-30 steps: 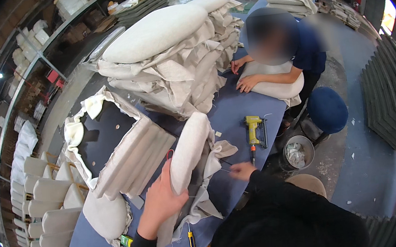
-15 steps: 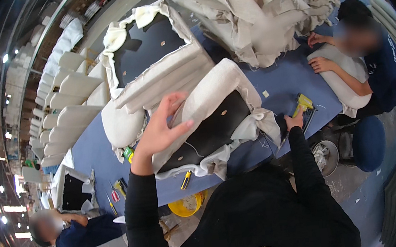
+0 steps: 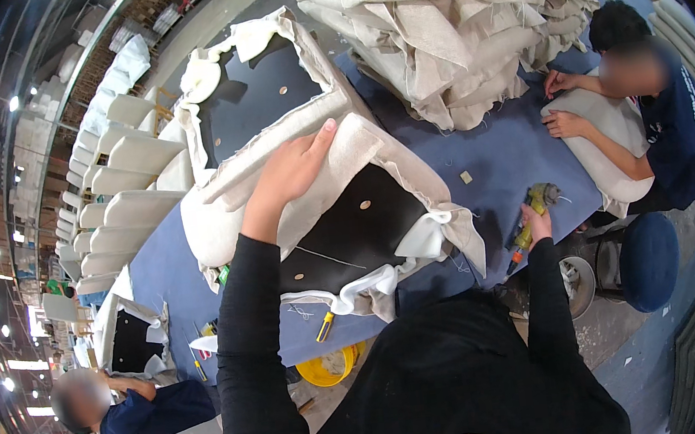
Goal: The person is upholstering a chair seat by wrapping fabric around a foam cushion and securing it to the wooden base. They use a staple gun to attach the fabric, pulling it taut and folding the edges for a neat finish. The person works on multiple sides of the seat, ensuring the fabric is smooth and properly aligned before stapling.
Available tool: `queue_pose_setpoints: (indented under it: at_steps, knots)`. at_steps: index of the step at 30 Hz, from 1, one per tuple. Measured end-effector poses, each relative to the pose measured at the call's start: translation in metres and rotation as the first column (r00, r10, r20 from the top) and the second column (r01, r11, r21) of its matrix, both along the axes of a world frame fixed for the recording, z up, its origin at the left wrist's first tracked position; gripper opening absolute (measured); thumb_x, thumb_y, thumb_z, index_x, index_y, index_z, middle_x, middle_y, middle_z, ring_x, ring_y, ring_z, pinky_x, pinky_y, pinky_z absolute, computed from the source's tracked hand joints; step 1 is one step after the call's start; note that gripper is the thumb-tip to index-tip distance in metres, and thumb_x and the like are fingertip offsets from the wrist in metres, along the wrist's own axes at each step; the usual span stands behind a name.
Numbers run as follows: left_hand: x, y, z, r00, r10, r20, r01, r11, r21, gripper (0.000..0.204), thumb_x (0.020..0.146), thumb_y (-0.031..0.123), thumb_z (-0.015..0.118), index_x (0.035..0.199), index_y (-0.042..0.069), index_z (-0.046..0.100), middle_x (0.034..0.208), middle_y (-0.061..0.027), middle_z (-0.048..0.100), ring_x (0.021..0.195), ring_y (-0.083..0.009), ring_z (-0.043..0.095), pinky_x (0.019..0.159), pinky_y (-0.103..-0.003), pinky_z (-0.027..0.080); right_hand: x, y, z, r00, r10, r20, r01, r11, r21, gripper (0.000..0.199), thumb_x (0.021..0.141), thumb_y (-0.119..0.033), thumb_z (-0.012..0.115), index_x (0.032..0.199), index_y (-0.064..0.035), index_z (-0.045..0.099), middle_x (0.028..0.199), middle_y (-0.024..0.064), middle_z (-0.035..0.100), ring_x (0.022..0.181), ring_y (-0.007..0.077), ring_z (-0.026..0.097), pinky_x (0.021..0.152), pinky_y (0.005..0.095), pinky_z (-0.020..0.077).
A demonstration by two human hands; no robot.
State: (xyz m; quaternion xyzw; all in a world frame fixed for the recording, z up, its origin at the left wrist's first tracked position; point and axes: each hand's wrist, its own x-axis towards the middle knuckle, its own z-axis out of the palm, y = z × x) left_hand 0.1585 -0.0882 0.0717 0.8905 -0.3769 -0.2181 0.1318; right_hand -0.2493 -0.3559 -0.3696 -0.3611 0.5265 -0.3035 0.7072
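My left hand point(image 3: 290, 175) lies with outstretched fingers on the folded beige fabric edge point(image 3: 354, 148) of an upholstered panel. The panel's black backing point(image 3: 341, 235) faces up, with round holes and a loose thread across it. White padding point(image 3: 364, 290) bunches along its near edge. In my right hand point(image 3: 539, 222), fingers wrapped round it, is a yellow-green staple gun point(image 3: 541, 194) with an orange end toward me. The hand is right of the panel, apart from it, over the table's near edge.
A second black-backed panel point(image 3: 252, 95) lies behind. Beige fabric pieces point(image 3: 448, 43) are piled at the back of the blue table point(image 3: 486, 150). A yellow-handled tool point(image 3: 325, 326) lies near me. At right a co-worker point(image 3: 666, 112) handles a cushion; another person point(image 3: 155, 410) is at left.
My left hand has come down onto the panel's fabric edge, and the panel has shifted slightly. My right hand has turned the staple gun and brought it a little to the right.
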Motion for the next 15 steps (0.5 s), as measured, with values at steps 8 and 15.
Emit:
queue_pose_setpoints:
  at_steps: [8, 15]
  knots:
    - [0.0, 0.002, -0.033, 0.897, -0.116, -0.425, -0.038, 0.941, -0.337, 0.09, 0.106, 0.066, 0.059, 0.154, -0.009, 0.056, 0.159, -0.0236, 0.059, 0.151, -0.0315, 0.051, 0.127, -0.038, 0.035, 0.036, 0.089, 0.149, 0.974, 0.136, -0.181, -0.218, 0.781, -0.585, 0.034, 0.096, -0.026, 0.084, 0.114, 0.0024, 0.078, 0.095, 0.0103, 0.08, 0.081, 0.0191, 0.074, 0.074, 0.0383, 0.0575]
    - [-0.015, 0.042, -0.025, 0.864, -0.461, -0.204, 0.283, 0.778, -0.561, 0.092, 0.09, 0.036, 0.085, 0.164, -0.002, 0.045, 0.152, -0.02, 0.064, 0.142, -0.0278, 0.059, 0.121, -0.04, 0.042, 0.031, 0.118, 0.106, 0.603, 0.101, -0.792, -0.472, 0.845, -0.252, 0.052, 0.095, -0.048, 0.079, 0.119, -0.0019, 0.078, 0.108, 0.0272, 0.079, 0.109, 0.0473, 0.074, 0.097, 0.053, 0.0586]
